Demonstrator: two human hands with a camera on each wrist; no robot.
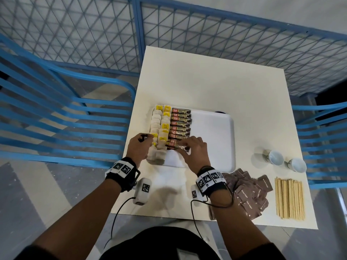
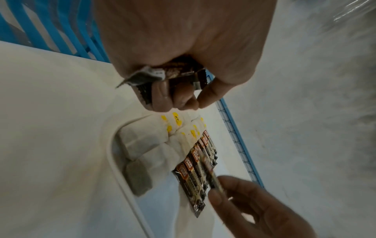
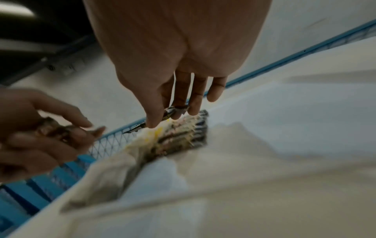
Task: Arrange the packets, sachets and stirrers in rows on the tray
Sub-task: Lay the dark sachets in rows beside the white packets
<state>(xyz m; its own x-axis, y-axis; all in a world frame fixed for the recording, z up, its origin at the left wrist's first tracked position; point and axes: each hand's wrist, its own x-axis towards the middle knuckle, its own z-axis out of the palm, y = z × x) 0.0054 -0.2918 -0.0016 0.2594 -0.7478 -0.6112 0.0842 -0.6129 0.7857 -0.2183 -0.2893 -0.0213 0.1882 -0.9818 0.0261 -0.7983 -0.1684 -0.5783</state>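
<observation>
Left hand (image 1: 138,147) clutching spare coffee sachets (image 2: 179,70), right hand (image 1: 193,150) pinching one sachet (image 3: 170,111) over brown row (image 1: 180,126) on white tray (image 1: 214,139), tea bags (image 1: 159,132) alongside.

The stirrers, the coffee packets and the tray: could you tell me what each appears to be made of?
The stirrers look like pale unfinished wood: matte tan flat sticks. The coffee packets look like glossy printed foil or plastic film, with glints and crimped ends showing in the left wrist view. The tray seems smooth white moulded plastic with a rounded raised rim, though melamine is possible.
</observation>
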